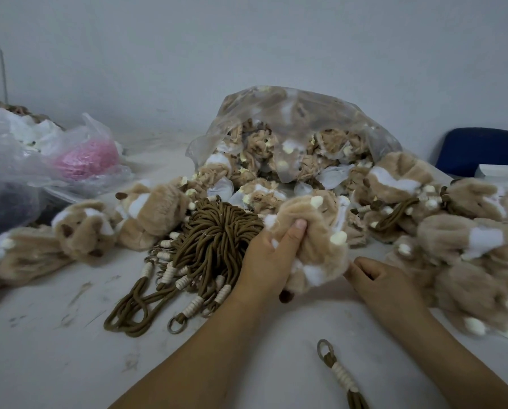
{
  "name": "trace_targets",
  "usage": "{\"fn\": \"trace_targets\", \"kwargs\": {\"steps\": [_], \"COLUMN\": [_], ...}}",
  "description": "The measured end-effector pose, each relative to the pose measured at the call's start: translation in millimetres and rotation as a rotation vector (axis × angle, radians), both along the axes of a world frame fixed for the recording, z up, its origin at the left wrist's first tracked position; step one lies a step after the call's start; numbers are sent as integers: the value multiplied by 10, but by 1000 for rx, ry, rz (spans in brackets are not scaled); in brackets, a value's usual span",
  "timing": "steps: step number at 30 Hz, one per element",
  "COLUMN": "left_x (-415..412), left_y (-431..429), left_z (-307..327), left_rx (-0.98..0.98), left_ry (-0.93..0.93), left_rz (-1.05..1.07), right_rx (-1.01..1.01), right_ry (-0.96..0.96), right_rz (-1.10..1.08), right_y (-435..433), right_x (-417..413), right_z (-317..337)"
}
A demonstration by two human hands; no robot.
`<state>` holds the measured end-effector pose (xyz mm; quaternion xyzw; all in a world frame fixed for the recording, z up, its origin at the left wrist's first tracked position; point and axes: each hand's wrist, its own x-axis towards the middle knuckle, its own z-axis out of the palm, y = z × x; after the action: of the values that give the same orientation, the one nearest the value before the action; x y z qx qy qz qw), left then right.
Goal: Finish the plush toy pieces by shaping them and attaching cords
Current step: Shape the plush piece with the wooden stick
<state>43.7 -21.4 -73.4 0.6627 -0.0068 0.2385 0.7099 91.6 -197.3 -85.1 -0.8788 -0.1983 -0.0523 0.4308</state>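
Observation:
My left hand (272,255) grips a tan and white plush toy piece (314,240) at the middle of the table, thumb pressed into its fur. My right hand (376,278) lies just right of the piece, its fingers curled with the tips at the piece's lower edge. A bundle of brown cords (205,249) with cream wrappings and metal rings lies to the left of my left hand. One single brown cord with a ring (339,373) lies near the front edge between my forearms.
A clear plastic bag (300,134) full of plush pieces stands behind. Plush pieces (468,246) are heaped at right, others (84,228) lie at left. Plastic bags with pink material (84,157) sit at far left. A blue object (479,149) is at back right.

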Motion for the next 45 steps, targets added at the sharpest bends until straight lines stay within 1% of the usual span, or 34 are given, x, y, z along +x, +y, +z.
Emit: {"fn": "trace_targets", "kwargs": {"steps": [6, 10, 14, 16, 20, 25, 30, 33, 38, 42, 45], "left_x": [24, 6, 5, -8, -5, 20, 29, -4, -18, -32, -43], "left_y": [73, 101, 126, 128, 118, 12, 17, 57, 107, 97, 75], "left_z": [6, 27, 39, 45, 7, -17, -16, -19, 42, 72, 61], "left_rx": [-55, -79, -104, -84, 17, 45, 92, 9, -127, -183, -174], "left_ry": [-31, -17, 9, 5, 25, 88, 116, 114, 101, 121, 146], "left_rz": [65, 70, 131, 159, 167, 68, 99, 147, 163, 103, 34], "right_rx": [-31, -33, -40, -51, -54, -27, -55, -68, -77, -66, -51], "right_ry": [-19, -6, 8, 8, 3, 3, 15, 10, 18, 34, 36], "right_rz": [-26, -14, -2, -3, -7, -22, -34, -28, -50, -22, 10], "right_y": [-94, -102, -116, -115, -84, -27, 23, 22, -102, -112, -96], "right_x": [17, -14, -21, -20, -33, -45, -63, -68, -27, -16, -22], "right_z": [50, 98, 102, 105, 102, 40, 54, 73, 97, 98, 86]}}
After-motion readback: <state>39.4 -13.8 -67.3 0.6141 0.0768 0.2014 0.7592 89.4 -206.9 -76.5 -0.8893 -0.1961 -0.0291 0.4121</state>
